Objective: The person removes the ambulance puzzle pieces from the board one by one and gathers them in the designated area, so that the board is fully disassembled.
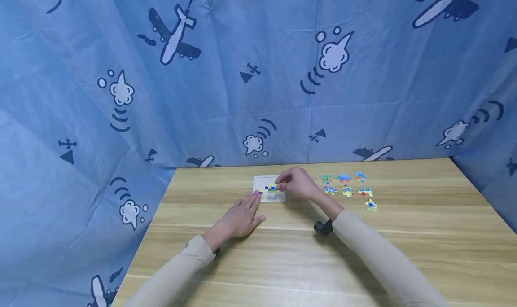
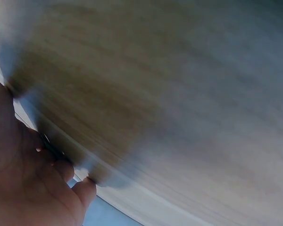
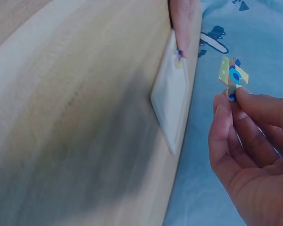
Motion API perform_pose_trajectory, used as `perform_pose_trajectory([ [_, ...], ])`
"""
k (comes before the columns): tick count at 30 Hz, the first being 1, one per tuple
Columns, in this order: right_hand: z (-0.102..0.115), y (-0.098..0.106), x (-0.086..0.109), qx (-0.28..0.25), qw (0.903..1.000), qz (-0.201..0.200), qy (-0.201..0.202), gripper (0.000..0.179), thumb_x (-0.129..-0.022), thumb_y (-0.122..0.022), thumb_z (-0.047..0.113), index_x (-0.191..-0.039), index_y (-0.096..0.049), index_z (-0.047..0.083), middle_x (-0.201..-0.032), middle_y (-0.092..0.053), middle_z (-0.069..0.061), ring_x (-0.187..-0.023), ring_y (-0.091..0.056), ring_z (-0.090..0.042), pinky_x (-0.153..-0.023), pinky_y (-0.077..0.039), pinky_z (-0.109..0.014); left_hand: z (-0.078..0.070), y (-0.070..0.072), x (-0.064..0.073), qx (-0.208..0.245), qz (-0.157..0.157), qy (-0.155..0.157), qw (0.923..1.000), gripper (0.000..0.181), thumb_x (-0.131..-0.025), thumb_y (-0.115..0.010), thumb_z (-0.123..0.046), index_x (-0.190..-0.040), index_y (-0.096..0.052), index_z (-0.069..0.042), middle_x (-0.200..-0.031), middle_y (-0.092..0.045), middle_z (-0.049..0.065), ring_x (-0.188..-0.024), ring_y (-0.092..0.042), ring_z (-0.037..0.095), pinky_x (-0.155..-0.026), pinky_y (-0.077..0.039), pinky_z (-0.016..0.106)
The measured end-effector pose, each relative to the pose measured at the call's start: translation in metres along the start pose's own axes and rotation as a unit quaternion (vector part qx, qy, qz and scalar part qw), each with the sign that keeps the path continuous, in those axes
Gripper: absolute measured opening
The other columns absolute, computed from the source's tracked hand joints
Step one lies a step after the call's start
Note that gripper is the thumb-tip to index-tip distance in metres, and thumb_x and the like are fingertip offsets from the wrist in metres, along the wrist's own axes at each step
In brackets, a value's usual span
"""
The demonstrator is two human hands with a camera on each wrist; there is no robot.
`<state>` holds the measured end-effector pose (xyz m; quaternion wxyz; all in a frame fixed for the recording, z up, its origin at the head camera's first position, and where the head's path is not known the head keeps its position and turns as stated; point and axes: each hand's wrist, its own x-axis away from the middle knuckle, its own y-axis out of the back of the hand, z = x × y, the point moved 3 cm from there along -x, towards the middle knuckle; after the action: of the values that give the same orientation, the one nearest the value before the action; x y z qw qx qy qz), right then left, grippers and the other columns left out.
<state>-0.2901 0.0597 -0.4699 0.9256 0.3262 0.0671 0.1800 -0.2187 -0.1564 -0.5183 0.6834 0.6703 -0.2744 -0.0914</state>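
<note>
My right hand (image 1: pixel 296 183) pinches a small jigsaw piece (image 3: pixel 235 75) between thumb and fingertips. The piece is yellow and green with a blue round mark, held above a white square puzzle tray (image 1: pixel 278 198). Flat and palm down, my left hand (image 1: pixel 240 218) lies at the tray's left side. Its fingertips touch another jigsaw piece (image 1: pixel 261 193) at the tray's lower left corner; they partly cover it. In the left wrist view, the left hand (image 2: pixel 33 179) shows from the palm side, and that piece cannot be made out.
Several loose jigsaw pieces (image 1: pixel 344 177) lie in rows to the right of the tray, with one piece (image 1: pixel 370 204) nearer me. The wooden table (image 1: pixel 282 262) meets a blue curtain (image 1: pixel 226 73) printed with planes along its back edge.
</note>
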Motion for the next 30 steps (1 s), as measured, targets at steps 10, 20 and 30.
perform_pose_trajectory([
  [10,-0.003,0.024,0.013,-0.015,0.9997,-0.012,0.012,0.011,-0.097,-0.073,0.009,-0.102,-0.081,0.004,-0.092,-0.082,-0.01,-0.083,-0.077,-0.024,-0.07,-0.061,-0.029,-0.003,-0.006,0.001,-0.006,-0.012,-0.003,0.9999,0.077,-0.113,-0.027,-0.055,-0.169,-0.013,-0.005,-0.179,-0.008,0.011,-0.167,-0.012,0.026,-0.134,-0.025,0.051],
  [20,-0.013,0.053,0.033,-0.03,0.9995,-0.012,0.005,0.016,-0.1,-0.067,0.008,-0.107,-0.08,0.002,-0.1,-0.081,-0.018,-0.096,-0.078,-0.04,-0.082,-0.064,-0.047,-0.002,-0.009,0.004,-0.004,-0.039,-0.017,0.9991,0.076,-0.113,-0.027,-0.054,-0.169,-0.014,-0.003,-0.179,-0.01,0.013,-0.167,-0.014,0.027,-0.133,-0.026,0.051],
  [30,-0.033,0.087,0.058,-0.011,0.9992,-0.034,-0.015,0.015,-0.098,-0.068,0.008,-0.106,-0.081,0.003,-0.095,-0.082,-0.015,-0.078,-0.074,-0.011,-0.075,-0.061,-0.036,0.0,-0.012,0.002,0.002,-0.04,-0.018,0.999,0.076,-0.113,-0.029,-0.053,-0.168,-0.014,-0.002,-0.179,-0.01,0.014,-0.167,-0.015,0.029,-0.133,-0.025,0.053],
])
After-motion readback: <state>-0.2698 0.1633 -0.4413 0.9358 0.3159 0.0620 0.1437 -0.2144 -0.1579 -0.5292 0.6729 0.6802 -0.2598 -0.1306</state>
